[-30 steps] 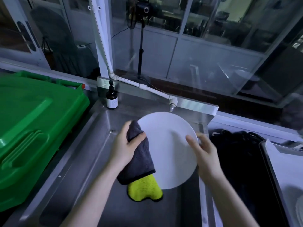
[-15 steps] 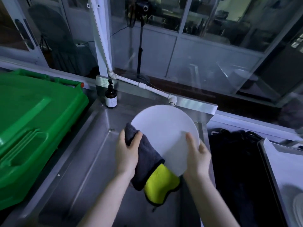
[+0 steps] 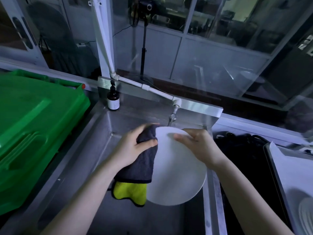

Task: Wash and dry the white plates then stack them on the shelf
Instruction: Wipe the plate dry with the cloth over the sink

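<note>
Pinching the grey cloth (image 3: 144, 165) against the upper left rim of the white plate (image 3: 177, 175), the left hand (image 3: 133, 148) has its thumb on the near side and its fingers curled round the fabric. The cloth's yellow underside hangs out below. The right hand (image 3: 198, 146) grips the upper right rim, with the thumb laid across the face and the fingers wrapped over the edge.

I see the plate held over the sink (image 3: 105, 150), directly below the tap (image 3: 172, 116). It is tilted with its face toward me. It reads as an oval whose long axis runs from the tap down toward me. I cannot tell whether its top rim touches the spout.

Half a second ago the right hand held the lower right rim; now it sits at the end by the tap. The left hand has climbed too, and the plate hangs lower below the tap.

A brown bottle (image 3: 113, 100) stands left of the tap.
</note>
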`<state>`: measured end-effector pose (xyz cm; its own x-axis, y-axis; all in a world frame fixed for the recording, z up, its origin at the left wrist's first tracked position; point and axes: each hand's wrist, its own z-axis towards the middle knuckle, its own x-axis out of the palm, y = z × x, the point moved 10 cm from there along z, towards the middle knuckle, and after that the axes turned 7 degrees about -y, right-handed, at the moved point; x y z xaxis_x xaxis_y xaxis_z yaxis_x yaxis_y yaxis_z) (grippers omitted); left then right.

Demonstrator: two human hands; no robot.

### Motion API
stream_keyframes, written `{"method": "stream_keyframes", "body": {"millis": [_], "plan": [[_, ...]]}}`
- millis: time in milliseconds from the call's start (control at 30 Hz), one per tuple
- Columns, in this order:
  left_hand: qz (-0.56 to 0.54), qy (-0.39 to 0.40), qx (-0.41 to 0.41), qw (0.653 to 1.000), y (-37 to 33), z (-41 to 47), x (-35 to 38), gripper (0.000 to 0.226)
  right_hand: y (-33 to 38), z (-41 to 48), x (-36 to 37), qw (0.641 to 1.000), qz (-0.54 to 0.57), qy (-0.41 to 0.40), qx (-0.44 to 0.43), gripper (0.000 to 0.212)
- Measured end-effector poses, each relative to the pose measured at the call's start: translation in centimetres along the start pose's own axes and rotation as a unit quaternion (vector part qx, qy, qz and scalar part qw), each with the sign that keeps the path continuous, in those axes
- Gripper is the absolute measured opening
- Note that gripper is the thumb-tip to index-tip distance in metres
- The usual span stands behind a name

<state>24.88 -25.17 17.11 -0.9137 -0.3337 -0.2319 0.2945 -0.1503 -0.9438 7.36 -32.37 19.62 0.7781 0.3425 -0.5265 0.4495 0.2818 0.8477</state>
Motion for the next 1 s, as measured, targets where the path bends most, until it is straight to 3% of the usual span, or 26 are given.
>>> {"method": "stream_keyframes", "body": {"millis": [67,133,200,233,367,467,567,633,700,767,833,900,967,1000], "plan": [[-0.042,-0.126,-0.066,0.989,2.4,-1.0,-1.7,0.025,-2.0,-0.5,-1.4,0.988,0.09,-0.111,0.065,0.041],[-0.104,-0.254,-0.16,0.948,5.3,-3.0,-2.2,0.007,-5.0,-2.5,-0.9,0.928,0.232,-0.241,0.162,0.037],[-0.175,-0.308,-0.229,0.907,7.4,-4.5,-1.5,0.005,-7.1,-4.9,1.2,0.87,0.302,-0.312,0.232,0.024],[-0.192,-0.311,-0.24,0.899,7.9,-4.6,-1.3,0.005,-7.5,-5.3,2.0,0.869,0.304,-0.305,0.244,0.022],[-0.136,-0.261,-0.185,0.938,6.9,-3.1,-2.7,0.008,-5.7,-2.8,0.9,0.943,0.243,-0.174,0.147,0.024],[-0.06,-0.123,-0.096,0.986,4.0,-1.1,-2.1,0.011,-2.4,-0.2,0.1,0.99,0.126,-0.027,0.047,0.015],[0.021,0.02,-0.038,0.999,2.0,-0.1,0.2,0.033,-0.9,0.4,2.1,0.996,-0.004,0.084,0.009,0.026],[0.016,0.048,-0.036,0.998,2.0,-0.1,0.8,0.042,-0.7,0.3,2.4,0.997,-0.013,0.081,0.011,0.037],[-0.013,0.011,-0.058,0.998,3.1,-0.4,0.2,0.039,-1.0,0.1,1.5,0.998,0.035,0.037,0.029,0.033],[-0.062,-0.087,-0.106,0.989,5.1,-1.2,-1.0,0.022,-2.6,-0.2,-0.1,0.988,0.116,-0.064,0.081,0.028],[-0.127,-0.208,-0.188,0.951,7.8,-2.8,-1.6,0.013,-5.1,-1.7,-0.5,0.945,0.204,-0.199,0.163,0.027],[-0.152,-0.287,-0.252,0.912,9.7,-4.4,-1.3,0.017,-7.3,-4.6,1.2,0.875,0.276,-0.313,0.245,0.026],[-0.193,-0.304,-0.293,0.886,11.1,-5.3,-0.4,0.013,-8.4,-6.3,2.9,0.836,0.309,-0.355,0.283,0.027],[-0.218,-0.301,-0.307,0.876,11.6,-5.5,-0.1,0.011,-8.4,-6.2,3.3,0.844,0.314,-0.34,0.273,0.026]]}}
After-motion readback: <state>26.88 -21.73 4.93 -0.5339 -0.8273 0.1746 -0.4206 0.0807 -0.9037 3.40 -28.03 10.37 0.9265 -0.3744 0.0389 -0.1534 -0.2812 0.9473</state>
